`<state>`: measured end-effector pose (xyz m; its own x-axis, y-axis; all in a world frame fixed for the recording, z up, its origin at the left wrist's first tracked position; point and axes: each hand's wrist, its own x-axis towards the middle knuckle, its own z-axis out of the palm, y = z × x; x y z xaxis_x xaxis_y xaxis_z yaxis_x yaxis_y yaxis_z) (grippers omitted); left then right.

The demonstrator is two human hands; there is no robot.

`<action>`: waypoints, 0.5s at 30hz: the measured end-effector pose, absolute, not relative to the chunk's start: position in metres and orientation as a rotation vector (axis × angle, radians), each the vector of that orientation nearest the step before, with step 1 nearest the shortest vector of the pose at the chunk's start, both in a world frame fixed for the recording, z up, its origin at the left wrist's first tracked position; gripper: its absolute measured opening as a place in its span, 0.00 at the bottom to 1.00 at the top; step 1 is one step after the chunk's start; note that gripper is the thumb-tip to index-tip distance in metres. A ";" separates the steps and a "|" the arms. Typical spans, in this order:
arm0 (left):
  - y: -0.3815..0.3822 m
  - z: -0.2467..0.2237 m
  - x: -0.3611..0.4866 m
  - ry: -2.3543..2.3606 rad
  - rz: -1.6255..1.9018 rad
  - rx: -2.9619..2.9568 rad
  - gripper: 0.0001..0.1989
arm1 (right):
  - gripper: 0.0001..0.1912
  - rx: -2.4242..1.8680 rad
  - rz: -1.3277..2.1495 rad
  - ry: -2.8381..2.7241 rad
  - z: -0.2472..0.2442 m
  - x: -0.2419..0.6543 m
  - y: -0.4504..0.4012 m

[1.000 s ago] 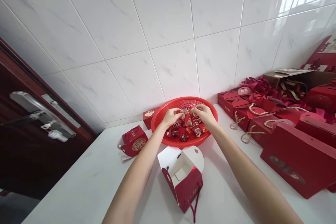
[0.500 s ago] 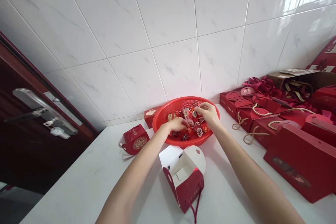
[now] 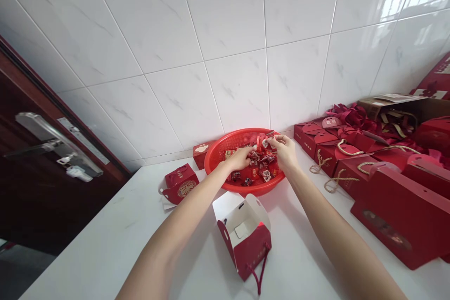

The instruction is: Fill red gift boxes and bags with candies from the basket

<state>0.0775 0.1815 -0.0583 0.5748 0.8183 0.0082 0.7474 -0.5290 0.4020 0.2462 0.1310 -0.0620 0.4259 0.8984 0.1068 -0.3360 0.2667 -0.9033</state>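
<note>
A red plastic basket [image 3: 215,177] stands against the wall with several wrapped candies [image 3: 266,174] inside. My right hand [image 3: 285,151] is at the basket's right side, fingers pinched on red-wrapped candies [image 3: 265,143]. Reaching in from the left, my left hand [image 3: 241,158] is among the candies, its fingers curled; what lies between them is hidden. In front of the basket an open dark red gift box [image 3: 253,251] shows its white inside, with a red cord handle hanging at its front.
A small red box [image 3: 182,183] lies left of the basket, and another box [image 3: 201,153] is behind it. Red gift boxes with rope handles [image 3: 386,211] crowd the right side, near a cardboard box [image 3: 397,108]. At far left is a door with a metal handle [image 3: 52,143].
My left hand has moved slightly right and farther into the basket. My right hand has shifted a little right, still pinching candies. The view has moved slightly.
</note>
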 end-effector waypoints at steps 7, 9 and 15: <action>0.192 -0.047 0.105 1.293 0.146 2.595 0.22 | 0.19 -0.908 0.922 -0.704 -0.063 0.247 0.135; 0.194 -0.050 0.107 1.338 0.123 2.573 0.15 | 0.18 -0.896 0.932 -0.710 -0.063 0.246 0.135; 0.196 -0.054 0.088 1.386 0.227 2.363 0.11 | 0.16 -0.874 0.962 -0.714 -0.060 0.244 0.133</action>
<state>0.0885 0.1957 -0.0538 0.4979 0.8654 -0.0565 0.8022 -0.4349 0.4090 0.2436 0.1328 -0.0602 0.4049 0.9050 0.1308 -0.3875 0.2994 -0.8719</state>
